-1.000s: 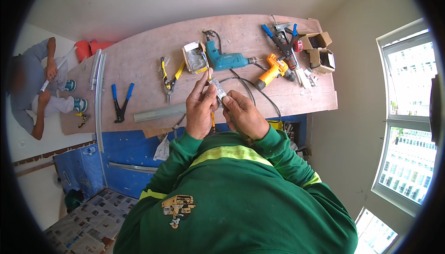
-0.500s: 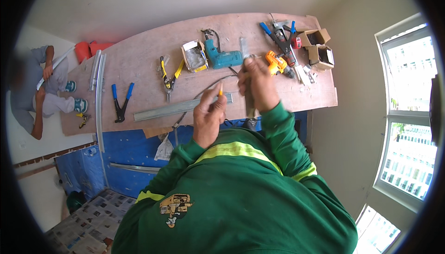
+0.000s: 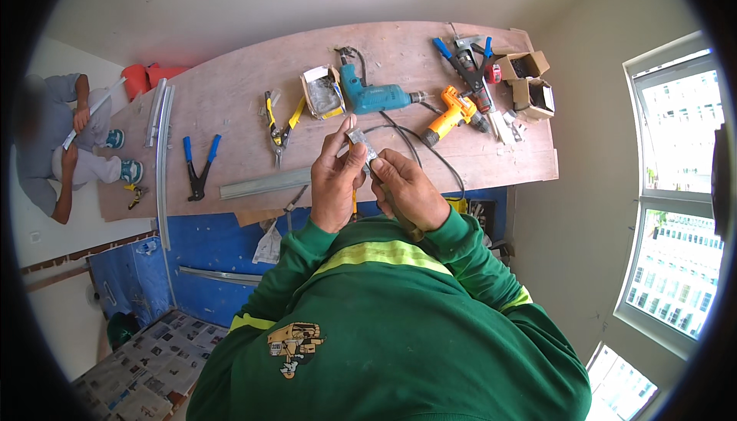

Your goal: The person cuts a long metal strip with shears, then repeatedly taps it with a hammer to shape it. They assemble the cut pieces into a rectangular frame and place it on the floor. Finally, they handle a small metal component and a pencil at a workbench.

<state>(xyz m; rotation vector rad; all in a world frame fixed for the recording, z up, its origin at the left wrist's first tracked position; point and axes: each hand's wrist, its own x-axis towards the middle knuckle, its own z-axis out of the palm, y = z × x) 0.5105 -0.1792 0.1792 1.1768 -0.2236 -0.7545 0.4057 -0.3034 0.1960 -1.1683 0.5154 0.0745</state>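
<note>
A narrow grey metal strip (image 3: 365, 148) slants between my two hands in front of my chest. My left hand (image 3: 335, 191) is closed on its upper end, thumb and fingers pinching it. Below that palm shows part of a yellow-orange pencil (image 3: 355, 200), also held by my left hand. My right hand (image 3: 413, 194) grips the strip lower down, its thumb pressed on the face; the palm hides the rest. Beyond the hands lie a teal corded drill (image 3: 380, 99) and an orange cordless drill (image 3: 451, 118) on the wooden board (image 3: 246, 91).
Yellow-handled snips (image 3: 281, 129), blue-handled pliers-like tool (image 3: 201, 168), metal channels (image 3: 265, 184) and an open box (image 3: 322, 92) lie on the board. Small cartons (image 3: 530, 97) stand at the right. At far left a person (image 3: 65, 137) holds a pale strip. Windows are right.
My right hand has come down and left with the metal strip. My left hand has risen slightly and now also holds the strip. The orange drill now shows fully.
</note>
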